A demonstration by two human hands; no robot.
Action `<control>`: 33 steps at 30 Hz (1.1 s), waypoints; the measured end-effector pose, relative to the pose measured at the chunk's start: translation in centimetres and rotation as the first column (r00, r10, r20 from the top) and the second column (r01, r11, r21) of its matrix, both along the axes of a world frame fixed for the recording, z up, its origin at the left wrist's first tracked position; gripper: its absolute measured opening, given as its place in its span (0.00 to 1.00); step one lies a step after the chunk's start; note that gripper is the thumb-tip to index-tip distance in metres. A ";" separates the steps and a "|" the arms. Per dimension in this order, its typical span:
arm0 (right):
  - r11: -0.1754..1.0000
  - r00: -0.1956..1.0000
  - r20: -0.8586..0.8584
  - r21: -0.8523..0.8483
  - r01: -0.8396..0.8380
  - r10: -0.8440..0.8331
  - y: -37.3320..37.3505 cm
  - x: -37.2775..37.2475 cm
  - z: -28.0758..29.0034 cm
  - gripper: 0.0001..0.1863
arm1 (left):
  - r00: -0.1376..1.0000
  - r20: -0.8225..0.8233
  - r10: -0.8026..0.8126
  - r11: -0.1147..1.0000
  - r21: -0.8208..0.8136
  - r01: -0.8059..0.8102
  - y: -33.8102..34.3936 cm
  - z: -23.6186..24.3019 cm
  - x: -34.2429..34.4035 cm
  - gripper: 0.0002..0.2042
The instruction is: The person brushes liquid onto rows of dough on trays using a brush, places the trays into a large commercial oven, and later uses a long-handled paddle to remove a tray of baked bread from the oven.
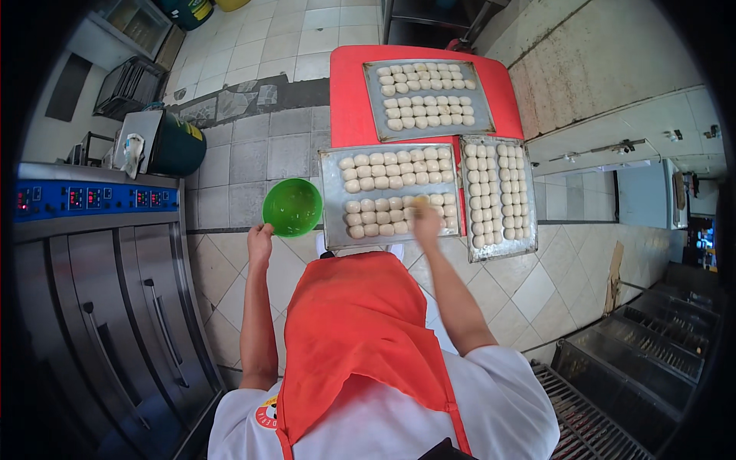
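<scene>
With our left hand [261, 238] we grip the rim of a green bowl [293, 208], just beside the nearest metal tray [332, 192]. Our right hand [427, 226], blurred, is over that tray's lower block of dough balls [377, 217]; we cannot tell what it holds. We see a second tray [481, 115] lying on a red table [349, 100] and a third tray [515, 248] to the right, both carrying dough balls in two blocks. We wear a red apron [353, 307].

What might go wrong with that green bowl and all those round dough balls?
The green bowl might tip: just the left hand holds its rim, out over the tiled floor, so anything inside could spill. The right hand is over the dough balls on the near tray and might squash one.
</scene>
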State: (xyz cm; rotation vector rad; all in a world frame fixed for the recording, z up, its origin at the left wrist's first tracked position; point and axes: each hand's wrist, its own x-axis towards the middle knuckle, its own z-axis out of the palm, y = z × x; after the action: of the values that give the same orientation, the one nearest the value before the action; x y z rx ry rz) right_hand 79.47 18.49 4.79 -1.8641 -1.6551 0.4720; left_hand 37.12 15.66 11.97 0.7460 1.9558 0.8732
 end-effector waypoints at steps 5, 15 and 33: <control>0.858 0.840 -0.296 -0.107 -0.502 0.454 -1.5 -18.1 5.1 0.09 | 1.000 -0.005 -0.013 0.999 -0.033 0.013 0.0 0.4 -1.3 0.14; 0.963 0.942 -0.237 -0.179 0.200 -0.240 4.8 2.9 9.0 0.09 | 0.944 -0.136 -0.301 0.954 -0.055 0.296 3.3 1.5 -2.3 0.17; 0.895 0.016 -0.904 -0.426 -0.132 -0.428 14.0 -0.5 4.6 0.12 | 0.956 0.053 -0.290 0.950 -0.107 0.294 11.1 -2.9 4.0 0.15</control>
State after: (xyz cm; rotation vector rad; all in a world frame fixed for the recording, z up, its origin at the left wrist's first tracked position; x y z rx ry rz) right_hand 78.98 32.50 9.36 -1.1640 -0.2588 1.6858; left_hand 41.10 26.77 9.06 0.9171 1.7884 0.5868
